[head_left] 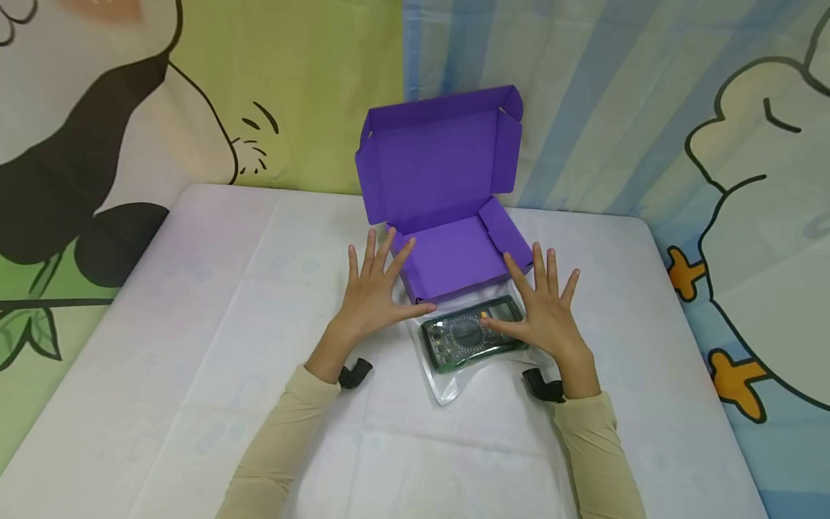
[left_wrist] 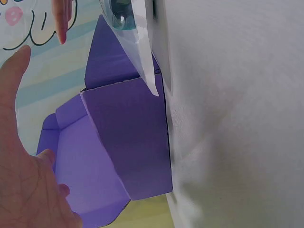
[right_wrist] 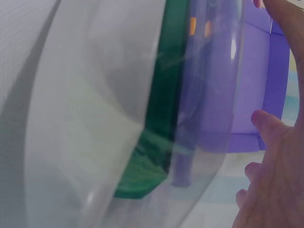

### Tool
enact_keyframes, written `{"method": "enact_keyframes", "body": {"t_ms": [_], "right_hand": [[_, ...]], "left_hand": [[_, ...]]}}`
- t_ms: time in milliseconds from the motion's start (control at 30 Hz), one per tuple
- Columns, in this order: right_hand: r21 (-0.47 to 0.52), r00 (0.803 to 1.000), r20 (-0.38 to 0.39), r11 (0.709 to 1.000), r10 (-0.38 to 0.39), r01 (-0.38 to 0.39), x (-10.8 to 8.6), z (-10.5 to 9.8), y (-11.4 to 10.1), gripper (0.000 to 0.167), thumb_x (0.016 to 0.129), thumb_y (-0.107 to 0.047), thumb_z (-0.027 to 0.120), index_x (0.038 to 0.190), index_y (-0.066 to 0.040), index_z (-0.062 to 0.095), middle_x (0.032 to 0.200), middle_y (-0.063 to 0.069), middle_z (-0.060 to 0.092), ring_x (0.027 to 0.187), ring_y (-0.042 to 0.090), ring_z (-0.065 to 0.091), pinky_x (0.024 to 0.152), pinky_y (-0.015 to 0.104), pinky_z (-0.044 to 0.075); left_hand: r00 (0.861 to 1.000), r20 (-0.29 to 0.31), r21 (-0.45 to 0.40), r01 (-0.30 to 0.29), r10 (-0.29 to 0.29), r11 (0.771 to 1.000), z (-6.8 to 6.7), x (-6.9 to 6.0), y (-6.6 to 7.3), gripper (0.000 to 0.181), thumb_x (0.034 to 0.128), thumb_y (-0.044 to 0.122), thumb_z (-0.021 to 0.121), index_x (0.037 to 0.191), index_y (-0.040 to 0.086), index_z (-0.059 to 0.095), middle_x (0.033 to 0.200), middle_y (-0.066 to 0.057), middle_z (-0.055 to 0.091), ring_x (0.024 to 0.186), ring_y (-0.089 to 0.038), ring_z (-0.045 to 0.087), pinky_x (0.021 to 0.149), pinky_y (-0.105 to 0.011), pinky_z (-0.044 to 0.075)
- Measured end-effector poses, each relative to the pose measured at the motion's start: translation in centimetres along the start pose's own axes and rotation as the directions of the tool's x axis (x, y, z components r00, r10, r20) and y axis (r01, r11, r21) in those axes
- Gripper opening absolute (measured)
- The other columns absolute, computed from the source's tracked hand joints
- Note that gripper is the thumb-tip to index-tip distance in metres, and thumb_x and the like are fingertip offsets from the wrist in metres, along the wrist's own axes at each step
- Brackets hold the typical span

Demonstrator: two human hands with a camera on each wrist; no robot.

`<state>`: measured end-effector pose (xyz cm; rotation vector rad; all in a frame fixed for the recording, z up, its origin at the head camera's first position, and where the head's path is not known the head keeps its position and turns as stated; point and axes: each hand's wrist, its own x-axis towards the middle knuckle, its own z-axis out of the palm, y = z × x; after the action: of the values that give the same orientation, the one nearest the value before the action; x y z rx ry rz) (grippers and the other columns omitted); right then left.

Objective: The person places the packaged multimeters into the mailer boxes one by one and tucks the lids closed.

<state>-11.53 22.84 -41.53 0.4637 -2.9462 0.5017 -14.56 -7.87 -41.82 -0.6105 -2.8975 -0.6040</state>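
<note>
A purple box (head_left: pixel 447 252) stands with its lid up and its inside bare. In front of it lies a dark multimeter with a green edge (head_left: pixel 468 333), inside a clear plastic bag (head_left: pixel 449 388). My left hand (head_left: pixel 376 292), fingers spread, hovers at the box's front left corner. Over the right end of the multimeter my right hand (head_left: pixel 547 313) is spread too, its thumb above the dial side. In the left wrist view the box's side wall (left_wrist: pixel 130 137) is beside the left hand (left_wrist: pixel 28 180). The right wrist view shows the bagged green edge (right_wrist: pixel 164 85) near the right hand (right_wrist: pixel 280 166).
A white cloth covers the table (head_left: pixel 214 346). Behind the box hangs a printed curtain (head_left: pixel 311 94) with cartoon figures. A black strap piece (head_left: pixel 355 373) is at the left wrist and another (head_left: pixel 543 386) at the right.
</note>
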Motion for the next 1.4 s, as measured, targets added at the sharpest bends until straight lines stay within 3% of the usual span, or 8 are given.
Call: {"method": "enact_keyframes", "body": {"t_ms": [600, 800, 1000, 1100, 1167, 1267, 1333, 1400], "right_hand": [[0.006, 1.0, -0.002, 1.0, 0.011, -0.011, -0.1, -0.3, 0.1, 0.121, 0.066, -0.061, 0.079, 0.158, -0.034, 0.005, 0.162, 0.01, -0.018, 0.146, 0.034, -0.022, 0.104, 0.074, -0.016], [0.025, 1.0, 0.011, 1.0, 0.015, -0.015, -0.1, -0.3, 0.1, 0.12, 0.066, -0.062, 0.079, 0.158, -0.033, 0.006, 0.163, 0.012, -0.015, 0.146, 0.034, -0.022, 0.104, 0.075, -0.014], [0.059, 1.0, 0.025, 0.998, 0.008, -0.01, -0.1, -0.1, 0.1, 0.117, 0.069, -0.066, 0.075, 0.158, -0.032, 0.008, 0.163, 0.008, -0.012, 0.147, 0.033, -0.019, 0.109, 0.071, -0.012], [0.063, 1.0, 0.017, 0.998, -0.018, 0.017, 0.0, 0.0, 0.2, 0.115, 0.069, -0.065, 0.075, 0.158, -0.029, 0.011, 0.164, 0.012, -0.004, 0.148, 0.037, -0.012, 0.11, 0.069, -0.012], [0.07, 0.999, -0.004, 0.997, -0.039, 0.039, 0.1, 0.1, 0.2, 0.113, 0.068, -0.064, 0.077, 0.157, -0.024, 0.02, 0.163, 0.015, 0.005, 0.149, 0.038, -0.006, 0.111, 0.069, -0.009], [0.118, 0.994, -0.079, 0.989, -0.079, 0.088, 0.3, 0.3, 0.2, 0.102, 0.063, -0.058, 0.083, 0.145, -0.012, 0.043, 0.157, 0.019, 0.024, 0.148, 0.039, 0.009, 0.115, 0.066, 0.001], [0.163, 0.985, -0.131, 0.978, -0.109, 0.13, 0.4, 0.3, 0.1, 0.09, 0.061, -0.052, 0.087, 0.131, -0.007, 0.054, 0.149, 0.019, 0.036, 0.144, 0.038, 0.023, 0.114, 0.063, 0.019], [0.214, 0.976, -0.161, 0.961, -0.145, 0.178, 0.4, 0.4, 0.1, 0.075, 0.061, -0.044, 0.09, 0.118, -0.007, 0.059, 0.14, 0.017, 0.045, 0.135, 0.036, 0.038, 0.105, 0.059, 0.037]], "left_hand": [[1.0, 0.004, -0.044, 0.022, -0.022, 0.999, 0.1, 0.3, -0.3, 0.115, 0.0716, 0.075, 0.066, 0.157, 0.035, 0.001, 0.163, 0.004, -0.018, 0.147, -0.027, -0.022, 0.117, -0.054, -0.014], [0.998, 0.025, -0.161, 0.056, -0.053, 0.985, 0.6, 0.3, -0.4, 0.117, 0.0712, 0.07, 0.071, 0.157, 0.035, 0.0, 0.164, -0.001, -0.014, 0.148, -0.03, -0.018, 0.117, -0.062, -0.002], [0.996, 0.072, -0.273, 0.062, -0.044, 0.96, 1.6, 0.5, -0.6, 0.119, 0.0735, 0.066, 0.073, 0.156, 0.034, -0.006, 0.164, -0.007, -0.012, 0.149, -0.038, -0.005, 0.118, -0.059, 0.006], [0.994, 0.095, -0.348, 0.081, -0.051, 0.934, 2.2, 0.6, -0.8, 0.118, 0.0739, 0.065, 0.073, 0.157, 0.033, -0.005, 0.164, -0.005, -0.012, 0.149, -0.036, -0.003, 0.117, -0.06, 0.011], [0.992, 0.11, -0.428, 0.098, -0.056, 0.899, 2.6, 0.7, -1.0, 0.118, 0.074, 0.063, 0.075, 0.157, 0.034, -0.004, 0.163, -0.002, -0.014, 0.149, -0.034, -0.003, 0.116, -0.062, 0.016], [0.992, 0.115, -0.574, 0.102, -0.043, 0.812, 3.5, 0.8, -1.4, 0.116, 0.0752, 0.058, 0.077, 0.156, 0.038, -0.003, 0.163, 0.001, -0.016, 0.15, -0.031, -0.003, 0.114, -0.062, 0.018], [0.994, 0.105, -0.649, 0.082, -0.018, 0.756, 4.2, 0.9, -1.7, 0.115, 0.0774, 0.049, 0.079, 0.156, 0.038, -0.003, 0.162, 0.001, -0.018, 0.15, -0.03, -0.003, 0.115, -0.061, 0.016], [0.997, 0.081, -0.694, 0.052, 0.007, 0.718, 4.9, 1.0, -2.1, 0.112, 0.0804, 0.039, 0.08, 0.157, 0.034, -0.001, 0.162, 0.0, -0.018, 0.15, -0.029, -0.004, 0.116, -0.061, 0.013]]}}
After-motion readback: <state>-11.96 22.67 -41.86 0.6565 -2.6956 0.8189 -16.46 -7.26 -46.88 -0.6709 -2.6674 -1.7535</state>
